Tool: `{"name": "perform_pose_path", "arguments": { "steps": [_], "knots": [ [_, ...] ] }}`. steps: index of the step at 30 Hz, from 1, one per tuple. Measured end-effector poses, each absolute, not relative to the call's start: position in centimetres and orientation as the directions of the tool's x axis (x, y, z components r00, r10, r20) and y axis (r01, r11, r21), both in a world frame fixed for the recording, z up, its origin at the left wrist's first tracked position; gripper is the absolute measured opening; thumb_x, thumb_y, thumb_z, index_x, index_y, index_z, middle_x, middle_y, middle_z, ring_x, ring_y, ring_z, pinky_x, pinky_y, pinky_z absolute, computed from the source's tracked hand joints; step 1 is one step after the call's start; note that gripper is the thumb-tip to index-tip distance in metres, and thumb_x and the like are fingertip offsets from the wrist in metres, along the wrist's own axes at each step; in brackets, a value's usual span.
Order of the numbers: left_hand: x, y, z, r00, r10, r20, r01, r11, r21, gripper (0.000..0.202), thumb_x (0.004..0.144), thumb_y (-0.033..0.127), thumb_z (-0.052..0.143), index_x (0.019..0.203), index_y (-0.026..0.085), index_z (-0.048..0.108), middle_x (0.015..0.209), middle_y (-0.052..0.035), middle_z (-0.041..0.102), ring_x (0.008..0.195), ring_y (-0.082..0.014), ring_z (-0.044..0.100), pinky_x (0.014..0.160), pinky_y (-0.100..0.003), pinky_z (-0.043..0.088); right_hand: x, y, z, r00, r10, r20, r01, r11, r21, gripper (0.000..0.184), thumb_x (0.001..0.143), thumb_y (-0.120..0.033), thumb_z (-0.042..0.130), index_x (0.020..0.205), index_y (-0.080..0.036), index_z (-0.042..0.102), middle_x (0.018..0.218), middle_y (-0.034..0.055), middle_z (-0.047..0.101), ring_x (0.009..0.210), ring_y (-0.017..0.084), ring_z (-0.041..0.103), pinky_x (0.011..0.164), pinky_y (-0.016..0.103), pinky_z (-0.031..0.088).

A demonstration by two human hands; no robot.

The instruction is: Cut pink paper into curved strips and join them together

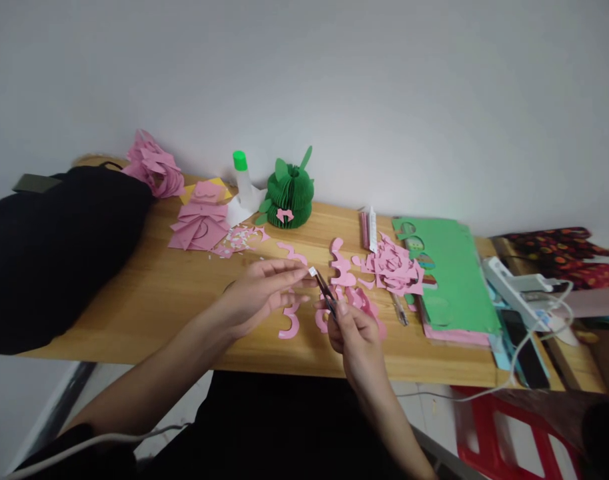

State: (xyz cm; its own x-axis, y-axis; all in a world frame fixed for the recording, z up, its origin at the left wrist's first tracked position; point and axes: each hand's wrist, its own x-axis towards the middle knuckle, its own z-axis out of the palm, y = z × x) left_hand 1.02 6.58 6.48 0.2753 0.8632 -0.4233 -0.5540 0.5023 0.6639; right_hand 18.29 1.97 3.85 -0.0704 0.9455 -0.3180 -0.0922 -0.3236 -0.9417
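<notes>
Left hand (257,293): pinches a small white scrap (312,271) at its fingertips.
Right hand (352,328): closed on scissors (326,291), blades slanting up-left toward the scrap (just touching).
Scrap: above the bench (149,293), between both hands.

A single head-worn view looks forward and down across the wooden counter (149,293) toward a plain white wall (384,87) behind it. It sits close above the person's own forearms, which reach in from the bottom edge. The horizon tilts, the counter's far edge dropping rightward.
</notes>
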Motion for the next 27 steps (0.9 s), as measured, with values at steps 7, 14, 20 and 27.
{"name": "perform_pose_path", "arguments": {
  "steps": [7, 14, 20, 27],
  "knots": [
    [1.30, 6.43, 6.38, 0.251, 0.888, -0.385, -0.559, 0.458, 0.692, 0.020, 0.059, 0.023, 0.088, 0.070, 0.015, 0.073, 0.076, -0.0021, 0.070, 0.073, -0.0141, 0.066, 0.067, -0.026, 0.053, 18.23, 1.99, 4.05, -0.076, 0.948, -0.308, -0.090, -0.315, -0.945, 0.053, 0.080, -0.065, 0.061, 0.076, -0.013, 0.069, 0.053, -0.0093, 0.020, 0.046, 0.005, 0.013, 0.040, 0.021, 0.014],
    [1.45, 6.29, 6.46, 0.261, 0.880, -0.397, -0.570, 0.472, 0.673, 0.014, 0.065, 0.019, 0.084, 0.072, 0.016, 0.072, 0.078, -0.0029, 0.072, 0.072, -0.0134, 0.066, 0.068, -0.026, 0.052, 18.12, 1.88, 4.01, -0.062, 0.950, -0.306, -0.073, -0.310, -0.948, 0.052, 0.082, -0.064, 0.059, 0.079, -0.013, 0.070, 0.053, -0.0089, 0.022, 0.046, 0.006, 0.015, 0.041, 0.021, 0.014],
    [1.74, 6.24, 6.46, 0.256, 0.881, -0.398, -0.579, 0.469, 0.666, 0.015, 0.063, 0.019, 0.084, 0.072, 0.015, 0.072, 0.078, -0.0027, 0.071, 0.066, -0.0112, 0.063, 0.065, -0.024, 0.052, 18.15, 1.89, 3.99, -0.073, 0.959, -0.274, -0.061, -0.279, -0.958, 0.050, 0.084, -0.062, 0.059, 0.078, -0.014, 0.071, 0.050, -0.0087, 0.025, 0.045, 0.006, 0.016, 0.041, 0.021, 0.014],
    [1.56, 6.16, 6.30, 0.277, 0.884, -0.376, -0.564, 0.466, 0.682, 0.014, 0.067, 0.019, 0.082, 0.075, 0.014, 0.072, 0.076, -0.0036, 0.070, 0.068, -0.0125, 0.063, 0.066, -0.027, 0.052, 18.02, 1.81, 3.79, -0.046, 0.966, -0.256, -0.053, -0.258, -0.965, 0.048, 0.084, -0.061, 0.058, 0.073, -0.015, 0.068, 0.048, -0.0081, 0.028, 0.044, 0.006, 0.017, 0.040, 0.022, 0.015]
  ]
}}
